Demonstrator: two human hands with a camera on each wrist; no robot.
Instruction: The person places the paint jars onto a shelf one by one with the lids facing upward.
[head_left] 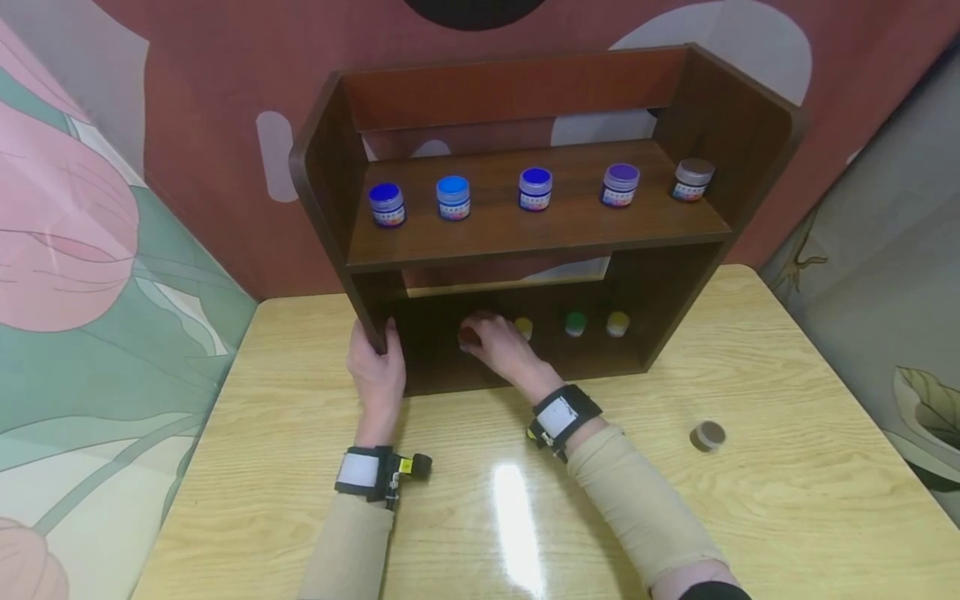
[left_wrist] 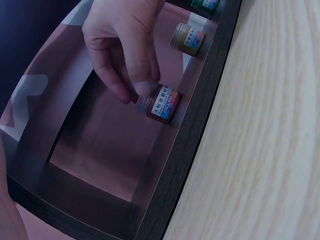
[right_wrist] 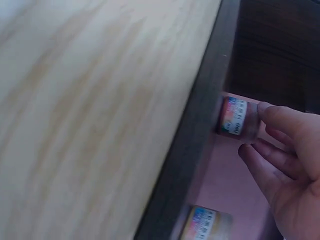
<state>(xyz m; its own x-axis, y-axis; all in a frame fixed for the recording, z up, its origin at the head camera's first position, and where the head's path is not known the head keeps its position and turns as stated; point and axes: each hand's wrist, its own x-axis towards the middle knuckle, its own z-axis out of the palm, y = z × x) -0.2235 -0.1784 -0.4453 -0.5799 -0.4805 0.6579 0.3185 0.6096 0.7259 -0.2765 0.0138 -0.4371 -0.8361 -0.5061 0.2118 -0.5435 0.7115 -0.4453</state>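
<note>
My left hand (head_left: 377,367) grips the lower front edge of the left side panel of a dark brown wooden shelf (head_left: 450,250), thumb on the inner face. Inside the lower level, my right hand (head_left: 504,346) pinches a small dark red paint jar (left_wrist: 164,104) by its lid. Its printed label faces the front, and its base is right at the shelf board in the left wrist view. Just right of that hand stands a yellow-ochre paint jar (head_left: 523,327). Farther right are a green-lidded jar (head_left: 575,323) and a yellow-lidded jar (head_left: 618,323).
Several paint jars line the upper board, from a dark blue one (head_left: 387,205) to a brown-grey one (head_left: 692,180) by the right panel. Another brownish jar (head_left: 708,436) is on the wood-grain table (head_left: 247,467), right of my right forearm. Patterned cloth hangs behind the shelf.
</note>
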